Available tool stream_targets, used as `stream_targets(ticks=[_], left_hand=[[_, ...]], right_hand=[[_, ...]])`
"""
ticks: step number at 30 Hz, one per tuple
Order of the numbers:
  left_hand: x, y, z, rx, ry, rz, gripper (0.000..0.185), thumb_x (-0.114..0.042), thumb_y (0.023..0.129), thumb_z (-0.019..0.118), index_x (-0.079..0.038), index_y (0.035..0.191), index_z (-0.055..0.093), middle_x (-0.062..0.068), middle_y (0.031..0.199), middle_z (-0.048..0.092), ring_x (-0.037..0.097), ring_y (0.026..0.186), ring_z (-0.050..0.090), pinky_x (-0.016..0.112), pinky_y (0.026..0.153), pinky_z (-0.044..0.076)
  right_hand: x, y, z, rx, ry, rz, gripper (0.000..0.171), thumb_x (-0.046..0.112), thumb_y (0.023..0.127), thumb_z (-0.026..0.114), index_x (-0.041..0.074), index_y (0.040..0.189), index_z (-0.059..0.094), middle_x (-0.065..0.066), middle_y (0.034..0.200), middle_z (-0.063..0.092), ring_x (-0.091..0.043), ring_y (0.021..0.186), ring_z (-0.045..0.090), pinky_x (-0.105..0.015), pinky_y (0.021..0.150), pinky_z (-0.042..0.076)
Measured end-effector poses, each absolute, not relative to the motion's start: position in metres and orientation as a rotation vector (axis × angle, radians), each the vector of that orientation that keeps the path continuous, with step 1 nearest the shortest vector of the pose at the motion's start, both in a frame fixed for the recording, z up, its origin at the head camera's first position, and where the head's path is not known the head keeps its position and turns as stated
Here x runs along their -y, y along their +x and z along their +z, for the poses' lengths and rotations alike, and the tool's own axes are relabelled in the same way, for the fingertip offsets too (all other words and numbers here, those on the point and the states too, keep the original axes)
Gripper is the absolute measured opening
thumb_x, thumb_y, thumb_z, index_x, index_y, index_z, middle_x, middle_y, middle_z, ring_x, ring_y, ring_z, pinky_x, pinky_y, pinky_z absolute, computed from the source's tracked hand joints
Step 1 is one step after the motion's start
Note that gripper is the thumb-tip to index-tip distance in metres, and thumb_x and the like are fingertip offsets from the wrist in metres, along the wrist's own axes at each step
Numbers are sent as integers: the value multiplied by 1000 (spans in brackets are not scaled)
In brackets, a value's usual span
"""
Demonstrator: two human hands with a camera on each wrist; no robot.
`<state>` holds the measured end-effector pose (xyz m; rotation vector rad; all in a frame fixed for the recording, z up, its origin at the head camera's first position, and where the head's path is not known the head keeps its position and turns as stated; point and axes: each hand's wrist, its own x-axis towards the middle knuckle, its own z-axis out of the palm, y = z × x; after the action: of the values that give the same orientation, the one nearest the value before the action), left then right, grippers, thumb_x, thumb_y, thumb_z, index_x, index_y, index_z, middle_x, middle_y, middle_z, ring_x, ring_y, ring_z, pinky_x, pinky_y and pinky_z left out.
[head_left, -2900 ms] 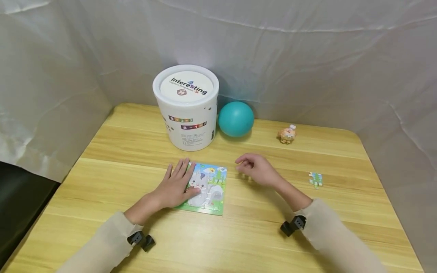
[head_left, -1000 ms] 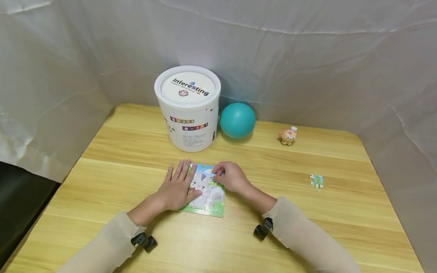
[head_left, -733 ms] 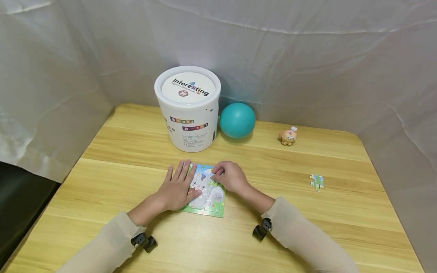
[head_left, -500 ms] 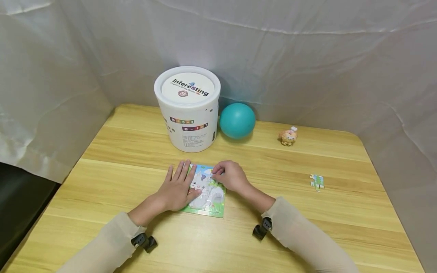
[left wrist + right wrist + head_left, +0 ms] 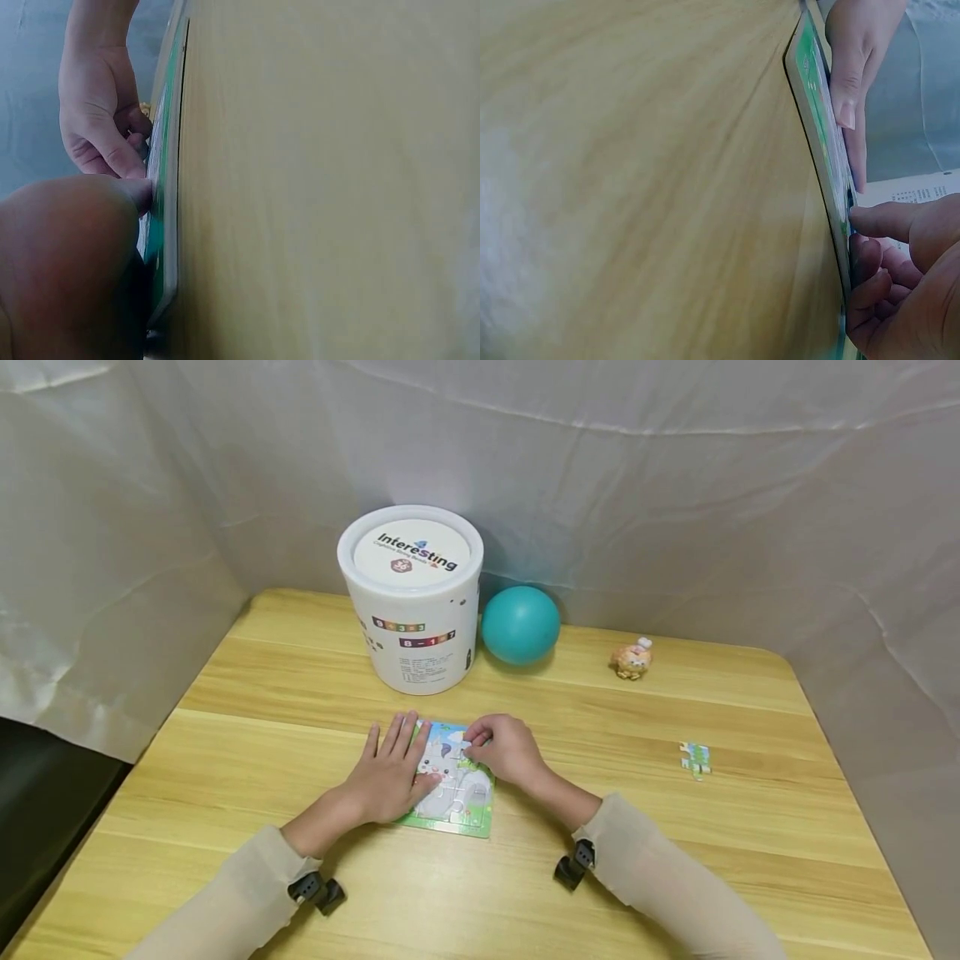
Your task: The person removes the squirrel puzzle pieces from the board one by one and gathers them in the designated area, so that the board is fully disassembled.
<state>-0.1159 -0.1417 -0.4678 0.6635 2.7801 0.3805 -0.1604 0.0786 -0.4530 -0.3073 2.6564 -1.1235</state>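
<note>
A square jigsaw puzzle [image 5: 474,817] with a grey squirrel picture and green border lies flat on the wooden table. My left hand [image 5: 386,781] rests spread over its left side, with the thumb across the squirrel. At the puzzle's upper right, my right hand [image 5: 508,750] bends over with thumb and forefinger pinching at a piece. That piece is mostly hidden behind the fingers. In the right wrist view the right thumb [image 5: 885,220] meets the puzzle's surface and the other fingers curl beside its edge. A loose puzzle piece [image 5: 697,757] with green trees lies well to the right.
A white lidded bucket [image 5: 420,652] stands behind the puzzle, with a teal ball [image 5: 521,625] beside it. A small orange figurine [image 5: 632,658] sits at the back right. Grey cloth [image 5: 675,510] hangs around the back and sides of the table [image 5: 600,893].
Since the earliest frame, my right hand has moved left from the bare table onto the puzzle's upper right. Over the last second it has barely shifted. The left hand stays in place.
</note>
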Motion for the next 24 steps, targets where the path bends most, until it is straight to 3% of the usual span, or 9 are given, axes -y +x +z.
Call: stream_targets(ticks=[12,19,24], left_hand=[[143,-117,-473,-2782,639,366,83,-59,107,29,-4,163,1,19,168,-12,38,155,-10,62,120,-7],[143,-116,-472,-2780,638,374,83,-59,107,29,-4,163,2,19,168,-12,38,155,-10,62,120,-7],[143,-115,-472,-2786,636,383,83,-59,107,30,-4,163,2,19,169,-11,38,155,-10,62,120,-7]], right_hand=[[-84,-164,-450,-2460,-199,-1321,9,9,88,79,8,94,74,-1,80,69,-15,75,63,-26,67,52],[-92,-167,-447,-2357,-116,-1410,11,7,88,78,7,97,75,-3,85,71,-16,81,65,-26,73,51],[-108,-170,-444,-2296,-70,-1476,13,5,88,77,6,101,74,-5,86,71,-15,76,61,-26,66,49]])
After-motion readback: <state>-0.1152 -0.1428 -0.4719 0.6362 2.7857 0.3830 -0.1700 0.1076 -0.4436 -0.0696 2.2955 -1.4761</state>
